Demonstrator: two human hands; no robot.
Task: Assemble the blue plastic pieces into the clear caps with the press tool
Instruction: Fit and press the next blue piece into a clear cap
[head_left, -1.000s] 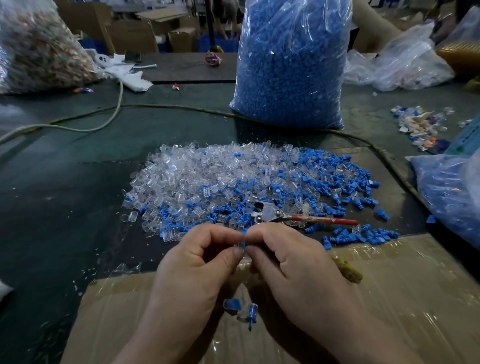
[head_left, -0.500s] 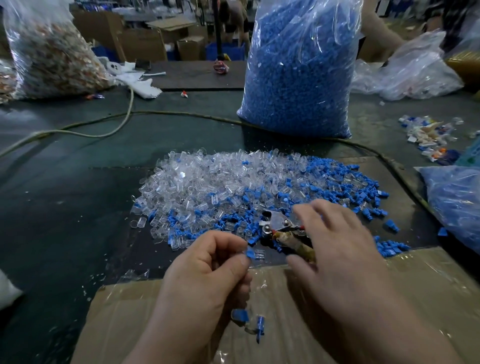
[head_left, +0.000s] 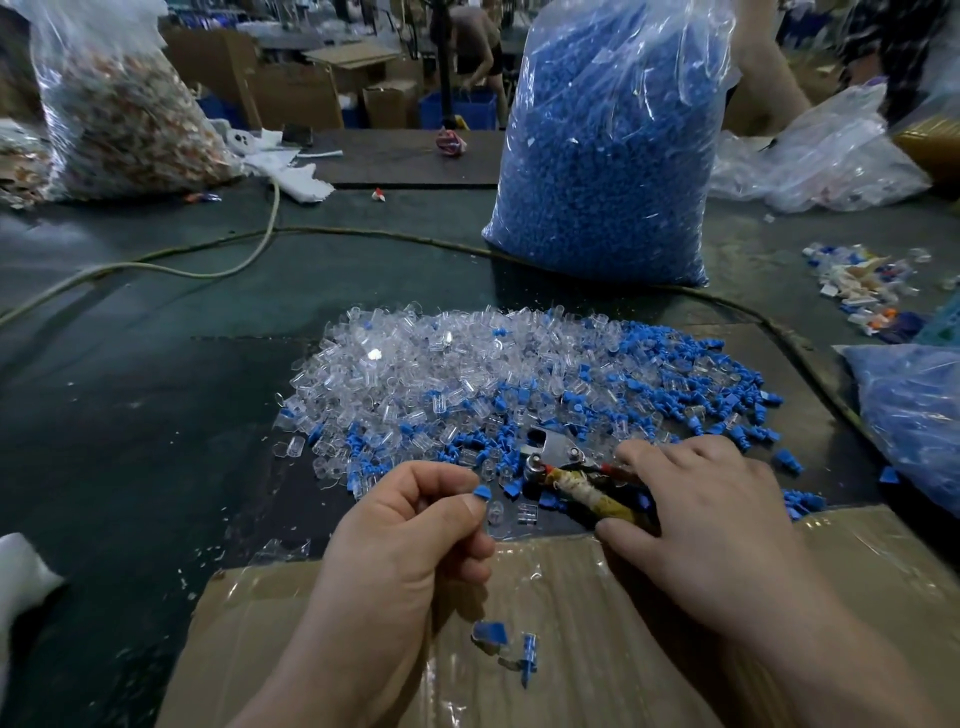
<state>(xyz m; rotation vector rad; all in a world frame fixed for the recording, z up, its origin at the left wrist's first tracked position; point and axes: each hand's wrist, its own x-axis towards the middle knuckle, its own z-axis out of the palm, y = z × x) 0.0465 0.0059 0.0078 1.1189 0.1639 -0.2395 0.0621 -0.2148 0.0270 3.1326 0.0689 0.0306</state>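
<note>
My left grip (head_left: 410, 525) is clamped on a blue piece (head_left: 482, 491), held above the tabletop (head_left: 156, 415). My right grip (head_left: 711, 519) wraps the handles of the press tool (head_left: 566, 467), which lies beside the clear caps (head_left: 415, 374).

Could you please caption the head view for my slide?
Left hand pinches a blue piece; right hand grips the press tool by its handles.

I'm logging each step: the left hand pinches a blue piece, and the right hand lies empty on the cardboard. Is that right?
Not quite. The left hand does pinch a blue piece, but the right hand does not lie empty on the cardboard: it holds the press tool by its handles. The head view shows it.
</note>
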